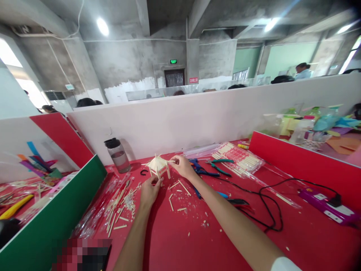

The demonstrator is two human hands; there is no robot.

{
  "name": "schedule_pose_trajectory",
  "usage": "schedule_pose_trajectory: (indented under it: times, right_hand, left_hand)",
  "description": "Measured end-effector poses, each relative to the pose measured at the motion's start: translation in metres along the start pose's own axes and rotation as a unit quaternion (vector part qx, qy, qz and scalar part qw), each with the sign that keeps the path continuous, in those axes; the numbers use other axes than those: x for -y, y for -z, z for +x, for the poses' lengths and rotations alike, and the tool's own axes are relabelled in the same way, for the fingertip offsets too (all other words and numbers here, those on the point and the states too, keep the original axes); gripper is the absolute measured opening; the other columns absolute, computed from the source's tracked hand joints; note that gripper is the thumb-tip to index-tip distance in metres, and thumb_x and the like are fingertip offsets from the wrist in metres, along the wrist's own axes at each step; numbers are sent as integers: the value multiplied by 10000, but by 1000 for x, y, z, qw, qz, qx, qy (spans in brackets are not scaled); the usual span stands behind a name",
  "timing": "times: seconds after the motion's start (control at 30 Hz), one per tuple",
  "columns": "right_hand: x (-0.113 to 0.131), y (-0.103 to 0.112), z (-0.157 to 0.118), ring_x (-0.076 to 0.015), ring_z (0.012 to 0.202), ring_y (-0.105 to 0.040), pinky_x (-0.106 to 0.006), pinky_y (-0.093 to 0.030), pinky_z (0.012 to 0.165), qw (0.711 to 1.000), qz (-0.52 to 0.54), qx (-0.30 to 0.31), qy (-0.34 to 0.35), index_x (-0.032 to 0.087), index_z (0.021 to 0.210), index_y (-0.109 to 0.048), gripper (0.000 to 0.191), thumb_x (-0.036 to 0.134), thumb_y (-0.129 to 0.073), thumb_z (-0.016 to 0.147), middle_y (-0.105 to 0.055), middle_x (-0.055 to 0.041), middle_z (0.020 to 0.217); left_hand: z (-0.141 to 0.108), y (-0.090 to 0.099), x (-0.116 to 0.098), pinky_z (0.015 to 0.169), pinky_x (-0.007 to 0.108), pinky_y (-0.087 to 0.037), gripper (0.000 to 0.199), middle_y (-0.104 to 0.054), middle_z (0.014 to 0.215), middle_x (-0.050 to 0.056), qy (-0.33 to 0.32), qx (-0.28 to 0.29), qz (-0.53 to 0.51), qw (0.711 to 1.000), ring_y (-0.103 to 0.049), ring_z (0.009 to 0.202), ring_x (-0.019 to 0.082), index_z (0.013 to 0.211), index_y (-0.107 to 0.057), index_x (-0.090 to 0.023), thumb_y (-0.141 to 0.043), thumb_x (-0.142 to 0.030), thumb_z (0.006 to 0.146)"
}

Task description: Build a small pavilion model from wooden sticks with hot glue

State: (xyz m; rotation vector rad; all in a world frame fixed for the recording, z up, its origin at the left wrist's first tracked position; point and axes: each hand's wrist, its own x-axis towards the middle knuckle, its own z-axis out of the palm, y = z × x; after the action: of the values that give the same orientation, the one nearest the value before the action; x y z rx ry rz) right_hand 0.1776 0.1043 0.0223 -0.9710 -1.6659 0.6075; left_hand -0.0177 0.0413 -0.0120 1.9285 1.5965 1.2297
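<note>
A small pavilion-like model of pale wooden sticks [158, 164] stands on the red table [180, 241], its roof peaked and its legs upright. My left hand [150, 191] is closed at the lower front of the model, fingertips at one of its legs. My right hand [182, 166] pinches a thin stick at the right side of the roof. Short cut sticks [184, 187] lie just in front of the model, with small chips around them. What lies between the left fingertips is too small to make out.
A dark-lidded bottle [117, 155] stands behind left. Loose sticks [115, 210] and plastic wrap lie left. To the right are green-handled pliers [221, 166], a blue glue gun [201, 167], bagged sticks [239, 156], a black cable and a purple power strip [327, 206]. Low partitions border the table.
</note>
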Motion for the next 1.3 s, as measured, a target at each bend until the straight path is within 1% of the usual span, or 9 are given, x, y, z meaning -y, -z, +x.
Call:
schedule_pose_trajectory:
  times: [0.17, 0.43, 0.63, 0.9, 1.1, 1.3]
  right_hand:
    - [-2, -3, 0, -194, 711, -654, -277, -490, 659, 1000, 14, -12, -5, 175, 801, -692, 152, 326, -670, 808, -723, -57, 766]
    - [-1, -3, -1, -179, 651, -615, -266, -464, 611, 999, 32, -19, -11, 167, 789, -712, 229, 394, -688, 787, -715, -57, 735]
    - [-3, -3, 0, -192, 678, -635, -279, -484, 637, 999, 44, -19, -15, 157, 811, -726, 208, 359, -687, 778, -728, -71, 765]
    - [-3, -1, -1, -189, 705, -659, -266, -493, 650, 998, 52, -7, -19, 148, 845, -734, 160, 273, -679, 759, -743, -66, 786]
    - [-2, 1, -2, -180, 714, -650, -265, -491, 667, 999, 47, -13, -19, 153, 844, -730, 157, 277, -671, 768, -739, -62, 795]
    - [-1, 1, -2, -179, 704, -652, -262, -488, 653, 999, 50, -9, -16, 151, 837, -720, 167, 296, -663, 776, -736, -61, 780]
  left_hand:
    - [1, -1, 2, 659, 257, -485, 314, -720, 700, 33, -1, -9, 1, 1000, -668, 699, 208, 734, -664, -199, -557, -478, 832]
    - [0, 0, 0, 661, 242, -472, 309, -713, 692, 14, -7, -14, 5, 1000, -658, 692, 186, 730, -673, -192, -563, -462, 833]
    - [1, -1, 3, 657, 241, -476, 301, -737, 721, 17, -7, -7, -7, 1000, -670, 704, 189, 769, -692, -190, -566, -454, 842]
    - [0, 0, 0, 673, 243, -470, 304, -741, 735, 16, -4, -8, 3, 1000, -668, 712, 189, 788, -704, -185, -571, -454, 836]
    - [0, 0, 1, 658, 245, -465, 298, -729, 716, 19, -6, -14, 9, 1000, -661, 691, 190, 763, -691, -181, -575, -446, 831]
    - [0, -1, 2, 658, 241, -470, 308, -731, 714, 21, -6, -9, -8, 1000, -667, 700, 193, 757, -691, -180, -577, -457, 829]
